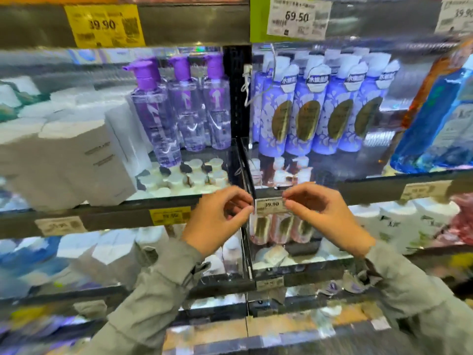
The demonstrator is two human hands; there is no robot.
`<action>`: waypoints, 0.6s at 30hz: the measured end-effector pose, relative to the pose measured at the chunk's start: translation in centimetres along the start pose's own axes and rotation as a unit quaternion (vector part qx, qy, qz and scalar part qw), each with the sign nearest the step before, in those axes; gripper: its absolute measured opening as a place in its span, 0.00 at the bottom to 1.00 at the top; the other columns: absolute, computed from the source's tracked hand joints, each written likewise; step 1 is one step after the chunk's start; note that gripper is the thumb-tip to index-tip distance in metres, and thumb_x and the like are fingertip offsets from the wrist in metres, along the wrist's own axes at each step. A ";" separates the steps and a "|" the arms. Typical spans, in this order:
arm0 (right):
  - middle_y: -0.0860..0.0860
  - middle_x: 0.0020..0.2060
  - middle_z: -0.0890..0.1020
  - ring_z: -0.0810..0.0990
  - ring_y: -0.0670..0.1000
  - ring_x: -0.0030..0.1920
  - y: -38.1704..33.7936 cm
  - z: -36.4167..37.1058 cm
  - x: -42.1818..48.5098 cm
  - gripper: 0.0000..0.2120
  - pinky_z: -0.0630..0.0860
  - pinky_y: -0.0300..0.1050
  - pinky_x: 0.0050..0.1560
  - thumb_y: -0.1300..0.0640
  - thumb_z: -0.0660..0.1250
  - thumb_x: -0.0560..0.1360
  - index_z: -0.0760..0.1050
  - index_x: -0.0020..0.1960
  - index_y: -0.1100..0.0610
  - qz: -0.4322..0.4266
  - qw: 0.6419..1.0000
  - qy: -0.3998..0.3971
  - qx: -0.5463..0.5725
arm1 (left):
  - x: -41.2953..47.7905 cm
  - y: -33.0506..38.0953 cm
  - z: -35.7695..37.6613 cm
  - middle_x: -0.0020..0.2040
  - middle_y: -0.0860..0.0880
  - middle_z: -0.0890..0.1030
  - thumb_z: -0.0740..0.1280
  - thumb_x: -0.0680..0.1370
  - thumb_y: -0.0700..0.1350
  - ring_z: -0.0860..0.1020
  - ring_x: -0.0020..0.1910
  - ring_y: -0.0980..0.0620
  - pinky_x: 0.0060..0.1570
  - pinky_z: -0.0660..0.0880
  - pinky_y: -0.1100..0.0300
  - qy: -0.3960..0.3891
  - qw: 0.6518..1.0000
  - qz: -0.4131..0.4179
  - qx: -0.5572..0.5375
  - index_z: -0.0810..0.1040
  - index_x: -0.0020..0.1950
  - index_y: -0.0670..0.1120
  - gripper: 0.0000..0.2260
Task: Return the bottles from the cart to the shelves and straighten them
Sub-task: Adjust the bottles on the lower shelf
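Purple bottles (186, 106): three; floral bottles (307, 119) in front: four; tag (271, 205): one.

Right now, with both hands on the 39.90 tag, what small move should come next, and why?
Probably press the price tag level against the shelf rail, then release it. The left hand and right hand each pinch one end of it at the rail, and neither holds anything else, so the tag seems the thing to finish first.
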State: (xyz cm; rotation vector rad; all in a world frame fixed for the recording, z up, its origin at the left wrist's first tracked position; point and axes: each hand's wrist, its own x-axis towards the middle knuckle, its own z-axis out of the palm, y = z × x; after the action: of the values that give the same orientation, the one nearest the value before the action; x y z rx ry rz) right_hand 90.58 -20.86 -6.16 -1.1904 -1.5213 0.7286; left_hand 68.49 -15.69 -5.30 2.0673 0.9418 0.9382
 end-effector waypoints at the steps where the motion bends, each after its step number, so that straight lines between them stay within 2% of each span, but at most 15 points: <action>1: 0.55 0.42 0.84 0.81 0.47 0.42 0.3 -0.4 -0.6 0.06 0.77 0.38 0.47 0.65 0.70 0.73 0.80 0.47 0.56 0.006 1.000 -0.014 0.003 | -0.8 0.0 0.7 0.41 0.52 0.81 0.71 0.74 0.39 0.79 0.40 0.57 0.42 0.78 0.61 0.005 1.000 -0.013 0.008 0.80 0.47 0.47 0.05; 4: 0.52 0.44 0.84 0.82 0.49 0.45 1.4 -1.2 -1.5 0.07 0.78 0.40 0.47 0.64 0.70 0.73 0.80 0.50 0.55 0.010 0.996 -0.089 -0.009 | -2.9 0.0 2.5 0.43 0.55 0.80 0.70 0.74 0.43 0.78 0.41 0.60 0.43 0.78 0.60 0.008 0.997 -0.064 0.053 0.79 0.47 0.50 0.04; 7: 0.51 0.45 0.83 0.82 0.50 0.47 1.9 -0.9 -1.3 0.08 0.79 0.46 0.49 0.64 0.70 0.73 0.80 0.51 0.56 0.015 0.988 -0.155 -0.018 | -4.7 -0.2 3.2 0.43 0.53 0.81 0.71 0.74 0.43 0.79 0.41 0.59 0.46 0.78 0.58 0.047 0.991 -0.106 0.069 0.79 0.48 0.50 0.04; 11: 0.48 0.45 0.83 0.82 0.49 0.48 1.8 1.0 -0.8 0.09 0.79 0.47 0.50 0.60 0.71 0.72 0.80 0.52 0.52 0.001 0.980 -0.196 -0.015 | -7.2 -0.1 2.1 0.44 0.53 0.81 0.70 0.74 0.45 0.79 0.42 0.56 0.46 0.78 0.54 0.083 0.980 -0.157 0.087 0.78 0.48 0.51 0.04; 13: 0.48 0.44 0.83 0.82 0.49 0.46 1.3 2.5 -0.7 0.09 0.79 0.47 0.50 0.59 0.71 0.71 0.80 0.51 0.52 -0.002 0.978 -0.210 -0.003 | -8.3 -0.1 0.9 0.43 0.53 0.81 0.70 0.75 0.45 0.79 0.42 0.55 0.45 0.78 0.57 0.091 0.976 -0.173 0.093 0.77 0.48 0.51 0.04; 16: 0.52 0.43 0.83 0.81 0.53 0.46 0.4 5.2 -0.4 0.10 0.78 0.52 0.50 0.63 0.70 0.72 0.79 0.52 0.53 -0.010 0.972 -0.235 0.000 | -10.0 -0.7 -1.0 0.40 0.56 0.78 0.70 0.75 0.44 0.77 0.39 0.58 0.40 0.75 0.69 0.115 0.972 -0.184 0.089 0.76 0.48 0.50 0.05; 18: 0.53 0.43 0.83 0.81 0.53 0.46 -0.3 7.6 -0.1 0.09 0.78 0.53 0.50 0.62 0.71 0.73 0.79 0.52 0.53 -0.013 0.971 -0.240 0.009 | -10.9 -1.3 -2.8 0.38 0.58 0.77 0.70 0.75 0.43 0.76 0.37 0.61 0.39 0.73 0.71 0.129 0.970 -0.183 0.097 0.78 0.49 0.49 0.04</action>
State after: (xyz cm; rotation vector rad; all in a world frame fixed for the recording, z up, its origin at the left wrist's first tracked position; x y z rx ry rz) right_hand 83.26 -20.09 -8.14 -1.0213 -1.9153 1.0637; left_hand 60.56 -23.14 -8.52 1.8579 1.5475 0.9564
